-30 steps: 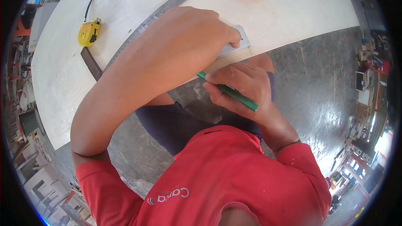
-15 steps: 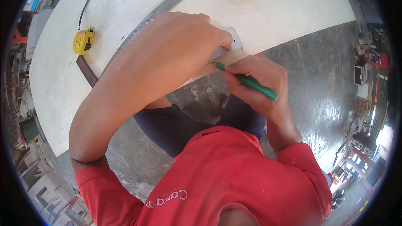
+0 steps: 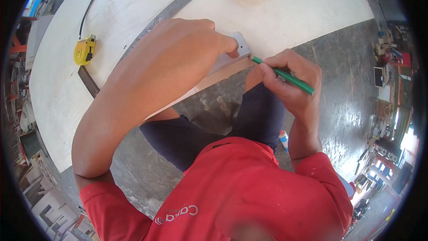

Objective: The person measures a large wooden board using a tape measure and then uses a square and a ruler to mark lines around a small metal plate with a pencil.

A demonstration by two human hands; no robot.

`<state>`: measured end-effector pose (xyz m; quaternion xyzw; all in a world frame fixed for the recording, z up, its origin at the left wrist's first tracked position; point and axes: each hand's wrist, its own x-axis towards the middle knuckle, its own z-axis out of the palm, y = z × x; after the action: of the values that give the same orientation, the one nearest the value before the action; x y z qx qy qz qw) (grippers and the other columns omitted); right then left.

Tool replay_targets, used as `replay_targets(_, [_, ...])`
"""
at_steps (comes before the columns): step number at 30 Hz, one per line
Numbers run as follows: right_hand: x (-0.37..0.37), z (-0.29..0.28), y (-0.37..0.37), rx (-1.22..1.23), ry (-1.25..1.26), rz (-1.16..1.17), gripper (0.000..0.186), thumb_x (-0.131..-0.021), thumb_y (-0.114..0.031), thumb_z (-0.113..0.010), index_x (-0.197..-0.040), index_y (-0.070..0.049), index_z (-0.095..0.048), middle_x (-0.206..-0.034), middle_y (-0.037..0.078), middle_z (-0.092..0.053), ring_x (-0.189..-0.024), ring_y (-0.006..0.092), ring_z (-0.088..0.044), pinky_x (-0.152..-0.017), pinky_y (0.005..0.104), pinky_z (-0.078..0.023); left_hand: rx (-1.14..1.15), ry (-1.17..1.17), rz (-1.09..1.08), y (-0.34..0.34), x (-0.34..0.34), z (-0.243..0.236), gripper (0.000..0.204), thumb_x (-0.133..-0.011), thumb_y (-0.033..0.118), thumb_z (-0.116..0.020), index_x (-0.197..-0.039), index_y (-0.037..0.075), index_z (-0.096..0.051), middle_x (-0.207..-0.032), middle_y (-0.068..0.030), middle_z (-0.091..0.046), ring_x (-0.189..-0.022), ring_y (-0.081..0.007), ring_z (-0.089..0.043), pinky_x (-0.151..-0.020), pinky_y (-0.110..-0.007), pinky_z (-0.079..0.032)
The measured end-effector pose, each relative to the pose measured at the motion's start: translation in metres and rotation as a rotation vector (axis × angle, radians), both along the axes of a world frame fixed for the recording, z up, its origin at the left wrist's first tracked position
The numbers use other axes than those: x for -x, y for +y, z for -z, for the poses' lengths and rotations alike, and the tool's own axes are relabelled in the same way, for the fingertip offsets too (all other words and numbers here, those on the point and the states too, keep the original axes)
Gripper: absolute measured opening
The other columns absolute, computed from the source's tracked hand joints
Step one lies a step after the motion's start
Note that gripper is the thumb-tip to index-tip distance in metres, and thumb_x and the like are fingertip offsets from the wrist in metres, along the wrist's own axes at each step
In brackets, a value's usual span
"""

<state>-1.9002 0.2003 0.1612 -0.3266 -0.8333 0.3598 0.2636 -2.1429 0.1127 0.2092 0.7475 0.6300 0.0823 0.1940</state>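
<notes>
My left hand lies over a flat grey metal straightedge with a hole near its end, at the near edge of a large pale wooden board. Its fingers are curled and press down on the straightedge; some are hidden under the hand. My right hand grips a green pencil. The pencil's tip is at the board's edge, close to the straightedge's right end. Beyond my left forearm lies a long steel ruler, and a dark bar meets it in an L shape, partly hidden by the arm.
A yellow tape measure with a black strap rests on the board at the left. Below the board is a grey concrete floor. A small bottle or can stands by my right leg. Cluttered shelves and tools line both sides.
My right hand has moved right and slightly up with the pencil, whose tip went from below the straightedge to near its right end. My left hand stays on the straightedge; the view has shifted slightly.
</notes>
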Motion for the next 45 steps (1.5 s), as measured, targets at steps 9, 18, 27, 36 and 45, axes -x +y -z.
replay_targets(9, [0.036,0.012,-0.026,-0.066,0.142,-0.331,0.017,-0.084,-0.004,-0.083,-0.095,-0.007,-0.071,-0.082,0.011,-0.071,-0.072,0.0297,-0.071,-0.064,0.0359,-0.055,-0.059,-0.034,0.026,0.0,0.004,0.004,0.035,-0.086,0.004,-0.072,-0.119,0.016,-0.078,-0.097,-0.0139,-0.068,-0.094,-0.0352,-0.071,-0.081,-0.043,-0.054])
replay_targets(18, [0.038,0.014,-0.031,-0.026,0.15,-0.403,0.019,-0.084,0.0,-0.083,-0.097,-0.005,-0.069,-0.085,0.011,-0.073,-0.075,0.0306,-0.072,-0.065,0.0376,-0.054,-0.067,-0.036,0.016,0.001,0.003,0.005,0.038,-0.085,0.0,-0.074,-0.119,0.015,-0.078,-0.099,-0.0136,-0.069,-0.093,-0.0356,-0.071,-0.081,-0.042,-0.054])
replay_targets(27, [0.039,0.018,-0.035,0.019,0.167,-0.4,0.02,-0.084,0.0,-0.083,-0.098,-0.006,-0.07,-0.086,0.01,-0.073,-0.075,0.0308,-0.071,-0.067,0.0364,-0.054,-0.115,-0.052,0.039,-0.003,0.01,0.01,0.04,-0.082,0.004,-0.078,-0.12,0.016,-0.079,-0.1,-0.0139,-0.069,-0.094,-0.0358,-0.071,-0.082,-0.042,-0.055])
replay_targets(36, [0.006,0.012,-0.005,-0.054,0.033,-0.167,0.011,-0.086,-0.007,-0.081,-0.093,-0.007,-0.071,-0.081,0.008,-0.071,-0.071,0.0265,-0.07,-0.062,0.0352,-0.052,0.05,0.002,0.02,0.005,0.002,0.0,0.051,-0.077,0.005,-0.081,-0.125,0.018,-0.077,-0.103,-0.013,-0.068,-0.1,-0.0354,-0.07,-0.088,-0.043,-0.053])
replay_targets(45, [0.0,-0.001,0.005,-0.018,-0.005,-0.041,0.007,-0.091,-0.008,-0.079,-0.091,-0.005,-0.073,-0.072,0.006,-0.071,-0.062,0.0139,-0.07,-0.059,0.0283,-0.053,0.055,0.021,0.005,0.004,0.002,-0.001,0.048,-0.081,0.002,-0.076,-0.126,0.021,-0.077,-0.103,-0.0124,-0.067,-0.101,-0.034,-0.07,-0.087,-0.042,-0.053])
